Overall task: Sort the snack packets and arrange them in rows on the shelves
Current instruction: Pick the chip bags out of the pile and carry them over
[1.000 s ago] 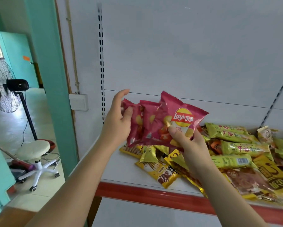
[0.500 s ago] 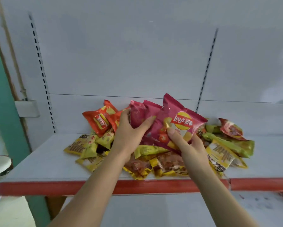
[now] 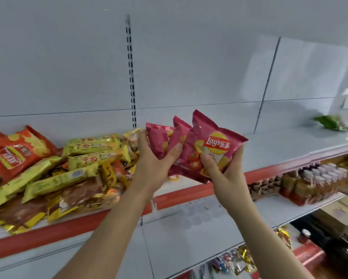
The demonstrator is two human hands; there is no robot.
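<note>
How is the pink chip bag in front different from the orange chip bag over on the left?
The pink Lay's bag is held up above the shelf by the right hand, fanned with two more pink bags gripped by the left hand; the orange chip bag lies on the snack pile, untouched. The pink one shows tomatoes, the orange one only chips. Both are small sealed crisp packets.

We hold three pink Lay's packets [image 3: 207, 150] fanned out, above the shelf [image 3: 270, 156] edge. Our left hand [image 3: 155, 164] grips the two rear ones; our right hand [image 3: 225, 170] pinches the front one from below. Left of our left hand lies a heap of yellow-green packets [image 3: 88, 156] and an orange bag [image 3: 16, 152]. Far right of our right hand lies a green packet [image 3: 332, 122].
</note>
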